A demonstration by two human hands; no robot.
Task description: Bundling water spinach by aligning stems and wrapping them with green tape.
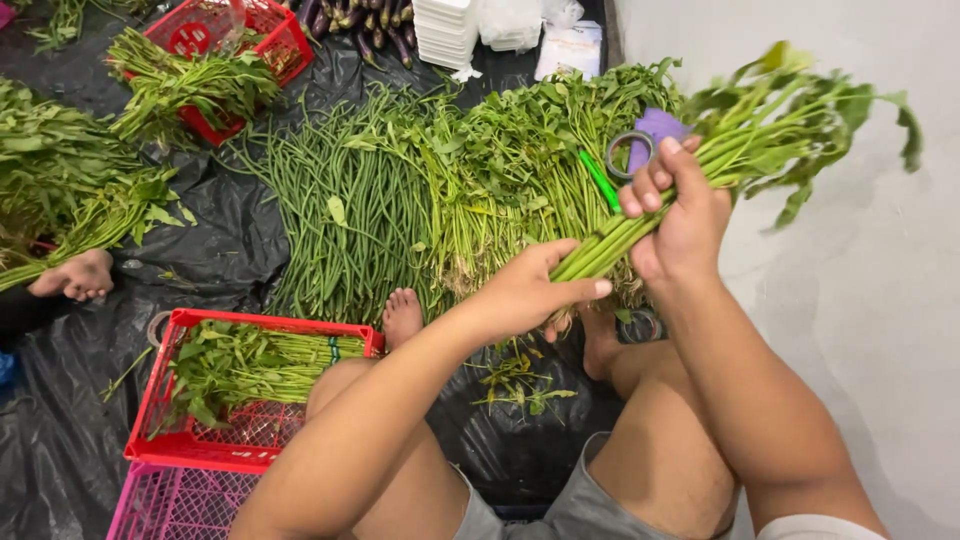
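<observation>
**Bundle of water spinach held slantwise in both hands**

The person sits on black plastic sheeting (210, 240) with knees apart, holding a bundle of water spinach (700, 170) raised above the lap. Its long axis runs on a diagonal: the cut stem ends point down and toward the lower left, and the leafy tops fan out toward the upper right, in front of the pale wall (850, 300).

The left hand (530, 290) is closed around the lower stems near the cut ends, thumb lying along them. The right hand (680, 215) is clamped around the stems higher up, fingers curled over the top of the bundle. A roll of tape (628, 152) and a purple object sit just behind the right hand's fingers; whether the hand holds them cannot be told.

Beyond the hands lie a heap of loose water spinach (500, 170) and a spread of long beans (340, 210). At lower left a red crate (165, 420) holds tied bundles of greens, standing on a pink crate (170, 505). Another red crate (275, 35) stands at the top left, with eggplants (360, 20) and a stack of white trays (445, 30) near it. Another person's foot (75, 275) rests at the left edge.
</observation>
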